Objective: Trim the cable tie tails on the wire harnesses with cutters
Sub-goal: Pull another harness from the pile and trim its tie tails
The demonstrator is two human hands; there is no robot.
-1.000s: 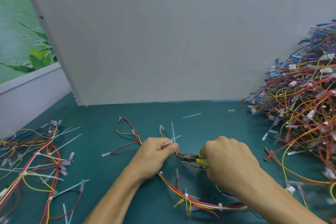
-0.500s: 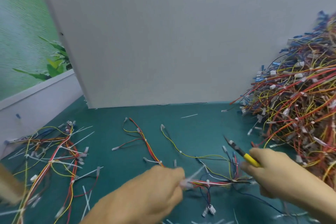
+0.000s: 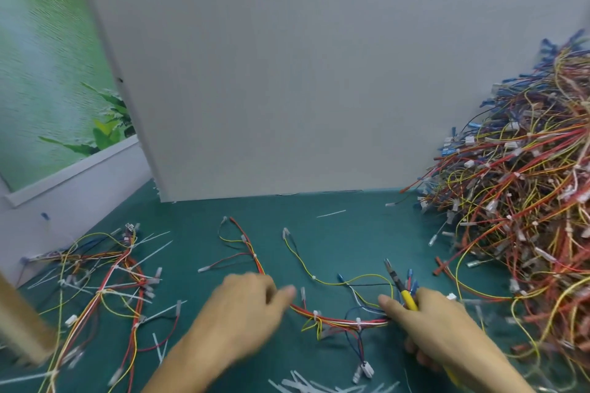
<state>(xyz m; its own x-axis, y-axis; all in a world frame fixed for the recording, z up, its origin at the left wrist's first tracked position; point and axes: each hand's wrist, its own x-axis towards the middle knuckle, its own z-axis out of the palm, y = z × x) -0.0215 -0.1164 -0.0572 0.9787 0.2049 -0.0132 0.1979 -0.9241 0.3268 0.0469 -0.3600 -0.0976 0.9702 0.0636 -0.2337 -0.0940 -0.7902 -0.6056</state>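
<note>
Grips yellow-handled cutters point(image 3: 398, 282) in right hand point(image 3: 443, 325), lower right of frame. Has blurred left hand point(image 3: 245, 306) at the wire harness point(image 3: 335, 320) sprawled lower centre, hold impossible to tell. Looks light and limp; probably best pinched beside a tie.

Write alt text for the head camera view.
A person's right hand holds yellow-handled cutters beside a wire harness on a green table, the blurred left hand at its other end. A large harness pile lies to the right.

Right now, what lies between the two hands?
Head view: a wire harness with white cable ties lies between left hand and right hand, which grips the cutters.
</note>
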